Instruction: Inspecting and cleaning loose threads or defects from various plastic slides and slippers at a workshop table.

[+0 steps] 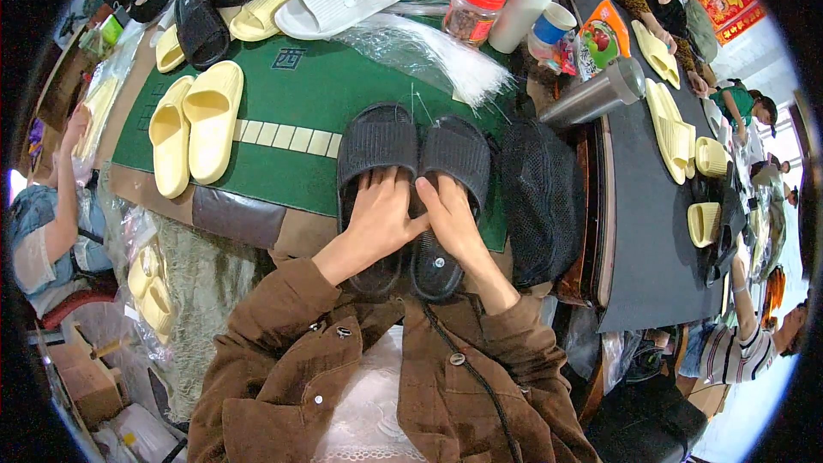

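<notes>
A pair of black slide slippers lies side by side at the near table edge, toes away from me. My left hand has its fingers pushed under the strap of the left black slipper, with the thumb pointing right. Under the strap of the right black slipper, my right hand has its fingers tucked in, its thumb along the inner edge. Both sets of fingertips are hidden by the straps. A thin clear plastic strand rises between the slippers' toes. Beyond them lies a bundle of fine white plastic strands.
A cream slipper pair stands left on the green mat. Grey slippers are piled behind. A red-lidded jar, cups and a steel tumbler stand far right. A black mesh bag borders the right slipper. Other people sit around.
</notes>
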The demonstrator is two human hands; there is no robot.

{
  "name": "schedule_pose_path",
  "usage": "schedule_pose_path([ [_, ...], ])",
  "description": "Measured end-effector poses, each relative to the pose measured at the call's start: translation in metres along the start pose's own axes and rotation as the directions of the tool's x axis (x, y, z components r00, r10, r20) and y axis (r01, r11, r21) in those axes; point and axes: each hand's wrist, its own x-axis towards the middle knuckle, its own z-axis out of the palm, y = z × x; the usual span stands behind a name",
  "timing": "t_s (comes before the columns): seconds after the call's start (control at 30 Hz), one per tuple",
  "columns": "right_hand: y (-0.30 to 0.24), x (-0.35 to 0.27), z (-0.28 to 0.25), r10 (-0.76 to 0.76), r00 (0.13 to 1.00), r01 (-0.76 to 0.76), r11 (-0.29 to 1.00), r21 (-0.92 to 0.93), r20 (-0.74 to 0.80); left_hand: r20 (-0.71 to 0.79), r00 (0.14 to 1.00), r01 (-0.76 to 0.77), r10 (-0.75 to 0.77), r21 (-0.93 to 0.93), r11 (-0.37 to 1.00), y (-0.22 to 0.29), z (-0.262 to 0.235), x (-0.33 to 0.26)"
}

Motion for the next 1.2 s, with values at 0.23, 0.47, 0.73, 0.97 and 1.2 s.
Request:
schedule_pose_path([
  [0.23,0.005,0.001,-0.003,-0.056,0.998,0.055,0.997,0.053,0.019,0.192,0.962,0.227,-0.196,-0.155,0.962,0.001,-0.002,0.017],
  [0.47,-0.005,-0.026,-0.012,-0.272,0.961,0.276,0.949,-0.152,0.046,0.119,0.971,0.221,-0.209,-0.094,0.971,0.008,-0.002,0.017],
  [0.73,-0.036,-0.014,-0.061,-0.233,0.968,0.223,0.969,-0.111,-0.091,0.006,0.979,0.203,-0.203,-0.049,0.978,0.005,0.007,0.016],
  [0.97,0.000,0.056,-0.074,-0.278,0.944,0.167,0.866,-0.472,-0.176,-0.041,0.985,0.165,-0.166,-0.026,0.986,0.005,0.009,0.018],
  [1.2,0.001,0.083,-0.056,-0.098,0.995,0.085,0.832,-0.548,0.005,0.079,0.969,0.240,-0.235,-0.052,0.969,0.007,0.004,0.018],
])
